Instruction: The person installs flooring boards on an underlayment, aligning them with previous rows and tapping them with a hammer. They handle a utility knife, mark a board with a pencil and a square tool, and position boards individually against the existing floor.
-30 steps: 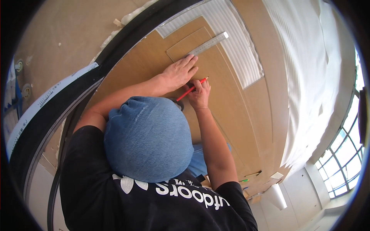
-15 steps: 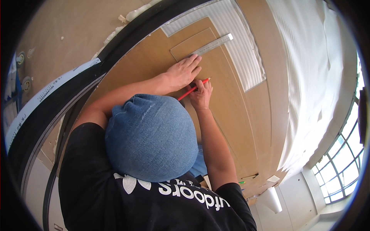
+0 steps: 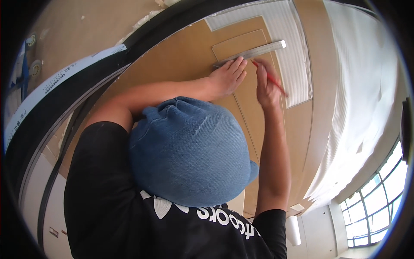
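Note:
On a brown board (image 3: 172,56) lies a metal ruler (image 3: 267,46), set slantwise across a thin rectangular outline. My left hand (image 3: 227,78) rests on the ruler's near part, its fingers stretched out flat over the edge. Just to the right, my right hand (image 3: 268,84) is closed around a red pencil (image 3: 276,80). The pencil's tip points up and left, close to the ruler's near edge; whether it touches the board I cannot tell. Between my forearms a rounded blue denim shape (image 3: 189,151) covers the lower middle of the board.
White ribbed sheeting (image 3: 293,64) shows beside the outlined area. A larger white wrapping (image 3: 362,86) spreads along the right. At the left run a black edge (image 3: 142,41) and a pale printed strip (image 3: 64,73). A blue wheeled frame (image 3: 21,73) stands farther left.
My right hand has moved up and right, from below my left hand to beside the ruler. The pencil has turned, its tip now toward the upper left. The whole view has shifted slightly.

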`<state>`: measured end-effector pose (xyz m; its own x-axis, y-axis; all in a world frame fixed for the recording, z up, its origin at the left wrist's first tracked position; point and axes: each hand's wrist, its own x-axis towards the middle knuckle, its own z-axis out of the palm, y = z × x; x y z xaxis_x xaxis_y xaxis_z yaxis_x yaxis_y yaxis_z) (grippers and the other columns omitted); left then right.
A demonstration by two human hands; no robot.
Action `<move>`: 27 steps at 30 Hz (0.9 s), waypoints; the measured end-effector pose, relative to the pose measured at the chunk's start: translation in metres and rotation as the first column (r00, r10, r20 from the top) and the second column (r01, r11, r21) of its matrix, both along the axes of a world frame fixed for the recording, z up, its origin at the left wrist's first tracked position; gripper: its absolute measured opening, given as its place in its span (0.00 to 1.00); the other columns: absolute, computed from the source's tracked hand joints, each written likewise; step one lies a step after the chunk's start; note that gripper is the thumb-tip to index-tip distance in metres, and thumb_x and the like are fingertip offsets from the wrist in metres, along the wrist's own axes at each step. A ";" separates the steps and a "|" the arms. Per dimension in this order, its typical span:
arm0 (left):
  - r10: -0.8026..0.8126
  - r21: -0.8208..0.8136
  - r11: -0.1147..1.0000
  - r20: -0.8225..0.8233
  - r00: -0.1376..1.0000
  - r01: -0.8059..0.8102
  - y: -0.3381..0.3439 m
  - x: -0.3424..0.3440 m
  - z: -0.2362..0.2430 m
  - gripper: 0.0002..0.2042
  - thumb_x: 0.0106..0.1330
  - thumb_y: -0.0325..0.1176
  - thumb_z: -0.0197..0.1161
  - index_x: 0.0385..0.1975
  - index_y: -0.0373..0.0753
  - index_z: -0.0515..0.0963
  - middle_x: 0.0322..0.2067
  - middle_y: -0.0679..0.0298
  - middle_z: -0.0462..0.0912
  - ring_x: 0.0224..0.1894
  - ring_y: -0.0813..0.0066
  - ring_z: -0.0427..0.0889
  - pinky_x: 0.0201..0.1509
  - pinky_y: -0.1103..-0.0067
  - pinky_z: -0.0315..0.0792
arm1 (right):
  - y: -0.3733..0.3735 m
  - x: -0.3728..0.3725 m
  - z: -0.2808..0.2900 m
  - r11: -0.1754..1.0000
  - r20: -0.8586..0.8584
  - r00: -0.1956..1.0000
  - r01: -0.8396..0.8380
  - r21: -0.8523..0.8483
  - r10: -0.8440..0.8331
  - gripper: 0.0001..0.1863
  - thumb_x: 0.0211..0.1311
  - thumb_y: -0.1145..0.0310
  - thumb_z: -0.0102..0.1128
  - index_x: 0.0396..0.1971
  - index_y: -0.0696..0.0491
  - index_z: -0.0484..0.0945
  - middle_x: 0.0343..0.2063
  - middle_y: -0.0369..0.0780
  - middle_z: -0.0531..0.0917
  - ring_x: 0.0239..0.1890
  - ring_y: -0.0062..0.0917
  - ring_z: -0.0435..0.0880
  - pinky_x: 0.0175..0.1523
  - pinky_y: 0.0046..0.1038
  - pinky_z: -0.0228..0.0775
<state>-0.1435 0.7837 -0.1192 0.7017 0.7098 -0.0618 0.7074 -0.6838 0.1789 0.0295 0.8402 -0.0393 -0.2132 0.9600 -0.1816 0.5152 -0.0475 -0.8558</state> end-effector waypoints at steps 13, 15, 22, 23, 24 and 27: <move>-0.139 -0.145 0.982 -0.089 0.986 0.125 0.009 -0.008 0.009 0.27 0.69 0.42 0.55 0.62 0.28 0.72 0.59 0.43 0.77 0.64 0.46 0.73 0.72 0.55 0.62 | 0.032 -0.039 -0.027 0.923 -0.006 0.989 -0.142 -0.357 0.149 0.14 0.64 0.63 0.68 0.42 0.57 0.84 0.32 0.43 0.89 0.36 0.31 0.88 0.45 0.32 0.80; -0.147 -0.135 0.982 -0.092 0.985 0.134 0.010 -0.008 0.010 0.27 0.70 0.42 0.55 0.62 0.28 0.72 0.59 0.43 0.77 0.63 0.46 0.73 0.72 0.55 0.62 | 0.031 -0.038 -0.030 0.930 -0.019 0.990 -0.141 -0.340 0.143 0.13 0.64 0.63 0.67 0.42 0.57 0.84 0.32 0.44 0.89 0.36 0.33 0.89 0.45 0.32 0.80; -0.194 -0.188 0.969 -0.166 0.967 0.162 0.015 -0.009 0.019 0.27 0.71 0.44 0.54 0.64 0.30 0.72 0.61 0.44 0.76 0.64 0.47 0.73 0.72 0.55 0.62 | 0.037 -0.041 -0.028 0.914 0.011 0.981 -0.174 -0.367 0.192 0.13 0.65 0.65 0.67 0.41 0.59 0.83 0.31 0.42 0.88 0.36 0.27 0.87 0.45 0.29 0.79; -0.199 -0.188 0.968 -0.166 0.966 0.167 0.016 -0.009 0.019 0.27 0.71 0.44 0.54 0.64 0.30 0.72 0.61 0.44 0.76 0.64 0.47 0.73 0.72 0.55 0.62 | 0.037 -0.040 -0.030 0.912 -0.005 0.981 -0.182 -0.367 0.193 0.13 0.65 0.65 0.67 0.41 0.59 0.83 0.31 0.42 0.88 0.36 0.27 0.87 0.45 0.30 0.79; -0.212 -0.178 0.967 -0.176 0.961 0.181 0.016 -0.008 0.020 0.28 0.72 0.45 0.54 0.64 0.30 0.71 0.61 0.44 0.76 0.64 0.47 0.73 0.72 0.55 0.62 | 0.038 -0.039 -0.031 0.911 -0.021 0.981 -0.189 -0.366 0.195 0.13 0.65 0.64 0.67 0.41 0.59 0.83 0.31 0.42 0.88 0.36 0.27 0.87 0.45 0.30 0.79; -0.237 -0.169 0.964 -0.200 0.951 0.205 0.017 -0.007 0.020 0.29 0.71 0.48 0.55 0.64 0.30 0.71 0.61 0.44 0.76 0.64 0.47 0.73 0.72 0.54 0.62 | 0.040 -0.039 -0.034 0.917 0.027 0.974 -0.202 -0.343 0.224 0.13 0.65 0.64 0.67 0.40 0.59 0.83 0.30 0.41 0.87 0.35 0.27 0.86 0.44 0.30 0.79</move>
